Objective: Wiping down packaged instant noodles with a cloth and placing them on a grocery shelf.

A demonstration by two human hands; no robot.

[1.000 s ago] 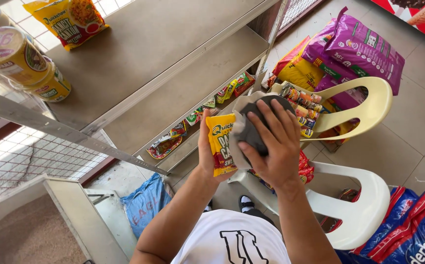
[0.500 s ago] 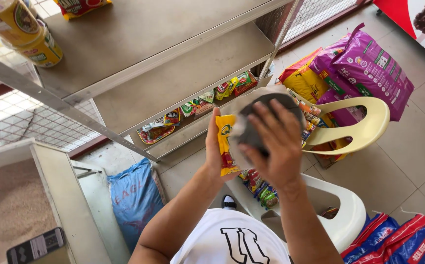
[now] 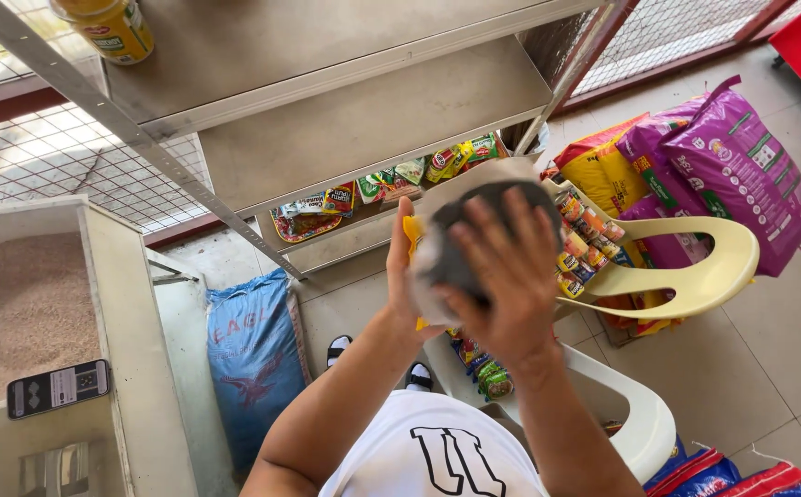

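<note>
The right hand lies spread, fingers apart, flat over a dark grey cloth and presses it against a yellow snack packet, of which only a thin edge shows. The left hand is on the packet's far side, fingers wrapped round its edge and clamped on it — the cloth hides most of the packet, so its label cannot be read for colour beyond yellow.

Just past the fingertips of both hands runs a grey metal shelf rack. On its lowest tier, beyond the left hand, lies a row of small flat sachets in green, red and yellow. Far up and to the left of the hands, a yellow jar with a dark lid stands on a higher tier.

To the right of the right hand a cream plastic chair holds what look like small tins with bright wrappers. Beyond it lean a large purple sack and a yellow one. Under the wrists a white plastic chair carries more coloured packets.

Left of the left forearm a blue woven sack stands on the floor, beside a bin of brownish grain with a small black rectangular card at its front.
</note>
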